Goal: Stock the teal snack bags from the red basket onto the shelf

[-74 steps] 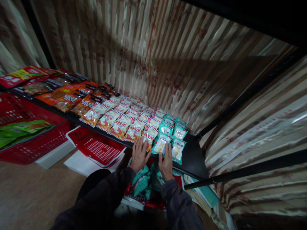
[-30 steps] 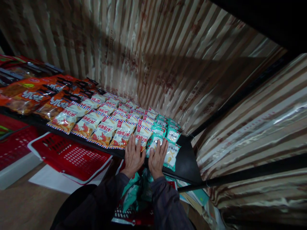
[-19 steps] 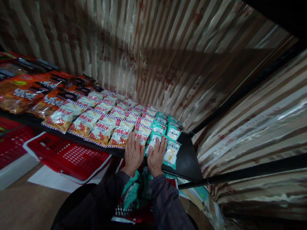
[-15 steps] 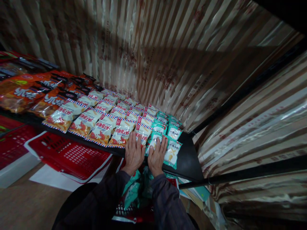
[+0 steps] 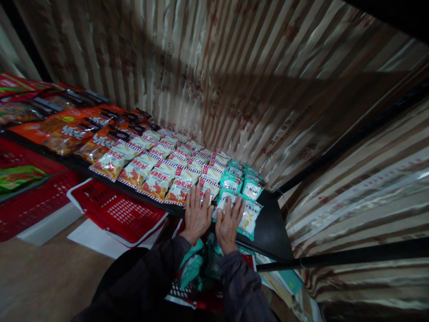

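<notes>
My left hand (image 5: 197, 217) lies with its fingers stretched out over the front of a white snack bag (image 5: 209, 188) with a red-and-blue striped edge. My right hand (image 5: 229, 223), fingers also extended, rests on a teal-and-white snack bag (image 5: 223, 200) at the shelf's front. Another teal bag (image 5: 250, 217) sits just right of it. Rows of the white bags (image 5: 158, 179) stretch away to the left, and more teal bags (image 5: 232, 182) stand behind my right hand. The fingers partly hide the bags beneath them.
The black shelf (image 5: 270, 223) ends at a black post (image 5: 335, 255) on the right. Orange snack bags (image 5: 72, 129) fill its left part. Below are a red basket (image 5: 117, 210) and another red basket (image 5: 209, 304) holding teal bags (image 5: 192, 268). Striped sheeting (image 5: 214, 67) hangs behind.
The view has shifted a little to the left, so the shelf and bags appear further right. Both hands stay on the same bags, with hardly any change of pose.
</notes>
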The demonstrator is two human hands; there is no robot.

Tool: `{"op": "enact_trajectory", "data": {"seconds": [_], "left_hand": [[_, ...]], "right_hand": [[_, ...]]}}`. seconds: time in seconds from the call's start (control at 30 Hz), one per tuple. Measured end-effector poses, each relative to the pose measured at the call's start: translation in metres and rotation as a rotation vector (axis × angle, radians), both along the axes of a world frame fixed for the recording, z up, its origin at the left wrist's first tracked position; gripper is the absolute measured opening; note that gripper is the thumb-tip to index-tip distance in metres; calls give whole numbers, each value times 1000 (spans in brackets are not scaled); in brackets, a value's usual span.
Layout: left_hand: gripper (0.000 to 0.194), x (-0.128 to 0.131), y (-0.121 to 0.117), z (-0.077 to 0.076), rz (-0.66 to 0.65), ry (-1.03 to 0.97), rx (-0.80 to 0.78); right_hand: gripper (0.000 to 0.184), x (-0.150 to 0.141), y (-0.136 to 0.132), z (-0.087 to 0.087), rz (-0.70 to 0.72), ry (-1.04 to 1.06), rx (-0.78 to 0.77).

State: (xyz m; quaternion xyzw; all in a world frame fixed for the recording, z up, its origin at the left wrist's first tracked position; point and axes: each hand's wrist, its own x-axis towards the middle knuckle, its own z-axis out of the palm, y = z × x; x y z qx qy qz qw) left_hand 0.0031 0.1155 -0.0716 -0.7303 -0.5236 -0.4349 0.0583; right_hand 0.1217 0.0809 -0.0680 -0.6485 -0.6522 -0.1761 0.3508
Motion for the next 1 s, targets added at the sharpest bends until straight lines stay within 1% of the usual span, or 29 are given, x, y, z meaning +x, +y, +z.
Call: {"op": "enact_trajectory", "data": {"seconds": [0.2,0.37,0.47,0.57,0.63,0.73,0.87,1.0], "left_hand": [[61,-4,-4,1,0,9,-37],[61,-3,-4,-2,6,-11,-58],[56,-1,-1,-3,1,-35,-18],[54,0,4,-1,-5,-61,52],[55,0,9,1,0,-75,62],[57,1,15,2,0,-72,20],[60,2,16,0,-18,-27,-34],[61,1,14,3,-18,-3,-25]], "right_hand": [[57,4,-8,-3,49,-20,-1],[58,5,-2,-2,85,-14,8],[55,5,3,-1,104,25,16],[55,6,4,3,92,53,25],[55,8,6,6,72,50,34],[53,11,9,9,64,47,42],[51,9,12,4,44,96,37],[53,3,10,2,28,82,37]]}}
